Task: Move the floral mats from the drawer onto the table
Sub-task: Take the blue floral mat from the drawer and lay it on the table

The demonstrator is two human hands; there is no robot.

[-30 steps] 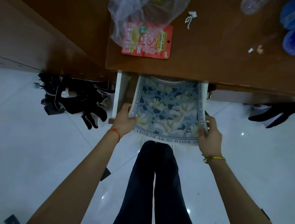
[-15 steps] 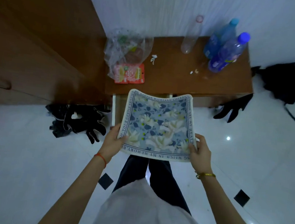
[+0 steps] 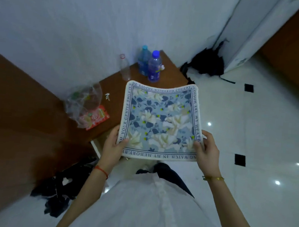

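Observation:
A square floral mat, blue and white with lettering around its border, is held flat in the air in front of me. My left hand grips its near left corner and my right hand grips its near right corner. The mat hangs over the near right part of the brown wooden table and hides much of it. A white edge of the open drawer shows just left of my left hand; the drawer's inside is hidden.
On the table stand two blue bottles, a clear empty bottle, and a plastic bag with a red packet. Dark clothing lies on the white tiled floor at left and in the wall corner.
The mat has come up out of the drawer and now sits higher, over the table's right side. My view has risen and turned right. Both hands keep their grip.

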